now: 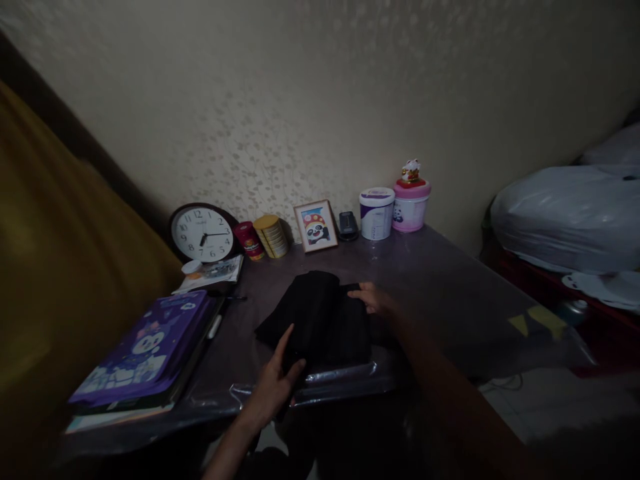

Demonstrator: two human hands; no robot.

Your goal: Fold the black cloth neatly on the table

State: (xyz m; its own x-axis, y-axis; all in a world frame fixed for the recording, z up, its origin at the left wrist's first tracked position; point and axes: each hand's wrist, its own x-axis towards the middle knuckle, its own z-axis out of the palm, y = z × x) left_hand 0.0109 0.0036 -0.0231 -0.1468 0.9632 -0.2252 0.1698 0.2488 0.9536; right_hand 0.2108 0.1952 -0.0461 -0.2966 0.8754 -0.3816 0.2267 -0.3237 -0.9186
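Observation:
A folded black cloth (320,317) lies near the front edge of a dark table (440,287) covered by a clear plastic sheet. My left hand (277,383) rests on the cloth's near left corner, its fingers spread over the fabric. My right hand (375,299) pinches the cloth's far right edge. Both forearms reach in from the bottom of the view.
Along the wall stand a round clock (201,233), a red can (250,240), a gold can (271,235), a framed panda picture (315,226), a white tub (377,213) and a pink tub (411,205). Purple books (145,350) lie left. A plastic-covered bundle (565,217) sits right.

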